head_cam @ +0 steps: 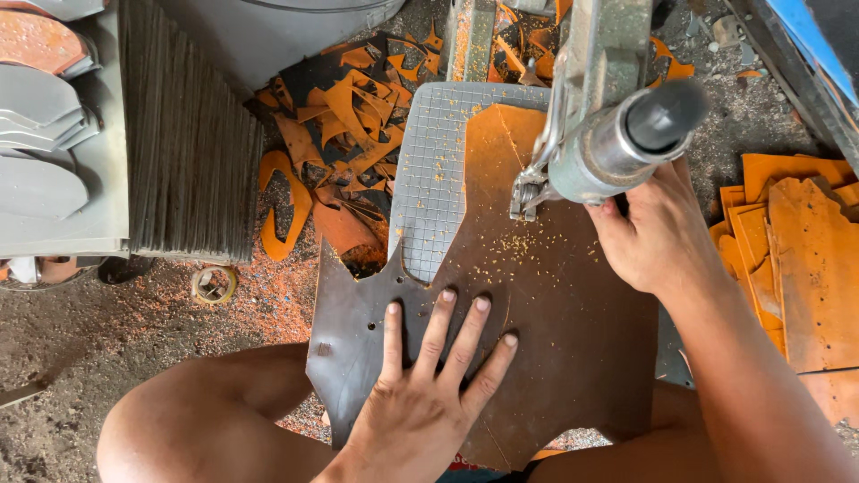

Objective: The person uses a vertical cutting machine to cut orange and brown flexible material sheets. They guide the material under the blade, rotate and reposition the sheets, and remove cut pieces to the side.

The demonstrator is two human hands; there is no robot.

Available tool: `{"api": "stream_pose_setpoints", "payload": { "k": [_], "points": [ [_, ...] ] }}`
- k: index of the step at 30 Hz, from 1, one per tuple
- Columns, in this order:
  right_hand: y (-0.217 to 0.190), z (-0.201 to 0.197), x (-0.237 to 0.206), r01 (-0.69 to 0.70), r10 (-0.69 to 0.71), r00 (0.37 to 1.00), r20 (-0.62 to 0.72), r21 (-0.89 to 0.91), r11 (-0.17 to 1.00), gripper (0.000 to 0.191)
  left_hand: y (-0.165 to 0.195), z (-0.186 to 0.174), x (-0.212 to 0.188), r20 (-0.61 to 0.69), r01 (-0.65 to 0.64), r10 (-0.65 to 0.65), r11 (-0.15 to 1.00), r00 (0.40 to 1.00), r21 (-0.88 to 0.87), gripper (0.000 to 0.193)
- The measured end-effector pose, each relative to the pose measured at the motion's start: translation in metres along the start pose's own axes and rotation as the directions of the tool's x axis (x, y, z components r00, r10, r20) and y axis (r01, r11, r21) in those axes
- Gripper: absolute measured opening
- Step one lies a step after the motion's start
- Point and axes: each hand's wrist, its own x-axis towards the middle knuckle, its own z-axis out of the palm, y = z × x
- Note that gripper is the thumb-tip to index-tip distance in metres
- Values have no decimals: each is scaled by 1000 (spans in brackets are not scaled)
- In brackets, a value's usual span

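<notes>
A dark brown sheet (555, 322) lies across the person's knees and a small grey gridded tabletop (434, 192), dusted with orange sawdust around the saw blade (522, 199). The left hand (429, 394) lies flat on the near part of the sheet, fingers spread wide. The right hand (658, 237) presses the sheet's right side just beside the grey saw arm (617, 134), fingers curled; whether it grips anything I cannot tell. Beyond the tabletop, orange offcuts (349, 134) lie heaped on the dirt floor (107, 331). To the right is a stack of orange boards (805, 259); to the far left, grey cut shapes (40, 143) sit beside a ribbed dark stack (188, 134). A small ring (214, 284) lies on the floor.
</notes>
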Motion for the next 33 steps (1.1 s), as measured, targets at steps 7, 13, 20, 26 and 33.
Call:
{"api": "stream_pose_setpoints", "payload": {
  "k": [7,13,20,26,33],
  "points": [
    [8,-1,7,53,-53,999,8,7,999,25,0,-2,5,-13,4,-4,1000,1000,17,68],
    [24,4,11,28,-26,998,56,-35,999,21,3,-3,14,-17,20,-20,999,1000,38,68],
    [30,6,23,-16,26,994,107,-93,996,20,3,-6,21,-9,36,-36,999,999,28,67],
    [26,1,37,221,-214,975,56,-197,955,33,4,-8,28,-5,54,-53,998,999,34,67],
    [30,2,49,201,-200,980,19,-69,977,49,7,-8,34,6,73,-73,996,997,47,68]
  ]
}}
